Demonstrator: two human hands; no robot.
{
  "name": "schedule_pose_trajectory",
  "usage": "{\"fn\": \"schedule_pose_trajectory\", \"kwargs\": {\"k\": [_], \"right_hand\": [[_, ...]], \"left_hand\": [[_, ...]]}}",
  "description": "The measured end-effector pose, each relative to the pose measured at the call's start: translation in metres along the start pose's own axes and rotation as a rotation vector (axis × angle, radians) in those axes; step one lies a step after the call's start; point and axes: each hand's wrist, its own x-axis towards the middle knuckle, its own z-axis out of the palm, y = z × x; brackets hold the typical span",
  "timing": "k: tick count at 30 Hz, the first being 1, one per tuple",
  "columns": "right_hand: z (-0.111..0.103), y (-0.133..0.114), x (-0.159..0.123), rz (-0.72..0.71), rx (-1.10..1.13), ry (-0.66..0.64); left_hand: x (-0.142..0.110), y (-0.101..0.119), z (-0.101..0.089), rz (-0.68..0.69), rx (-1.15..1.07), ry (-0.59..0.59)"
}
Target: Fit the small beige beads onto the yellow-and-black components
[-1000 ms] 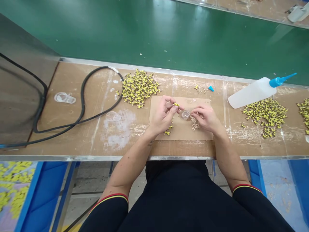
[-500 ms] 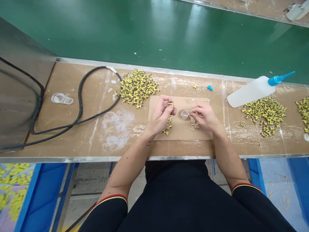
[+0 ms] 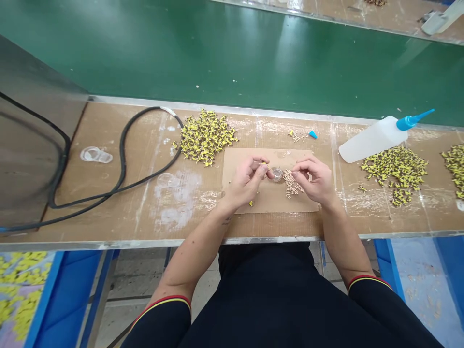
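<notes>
a cardboard-covered workbench [image 3: 119, 222] holds a cardboard sheet [image 3: 271, 205], squeeze bottle [image 3: 371, 140], black cable [image 3: 123, 145] and heaps of yellow parts [image 3: 205, 137].

The single head-worn camera is looking forward and down from above the counter [image 3: 108, 222], facing the left hand [image 3: 246, 182] and right hand [image 3: 312, 180] from close range.

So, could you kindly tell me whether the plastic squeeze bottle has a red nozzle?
No, the plastic squeeze bottle has a bright blue nozzle.

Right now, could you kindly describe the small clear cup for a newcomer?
On the tan workbench, find the cardboard sheet. The cup sits on it between the left hand and right hand, beside a pale heap of tiny pieces, and is the only clear thing on the sheet.
</notes>
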Motion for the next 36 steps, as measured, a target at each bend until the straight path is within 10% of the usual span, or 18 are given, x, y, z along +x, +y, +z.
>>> {"fn": "schedule_pose_trajectory", "kwargs": {"k": [11,36], "right_hand": [[0.013,-0.013,-0.007,-0.091,0.097,0.075],[0.022,-0.017,-0.007,-0.113,0.104,0.049]], "left_hand": [[-0.007,0.010,0.014,0.264,0.170,0.020],[-0.013,0.006,0.024,0.237,0.119,0.107]]}}
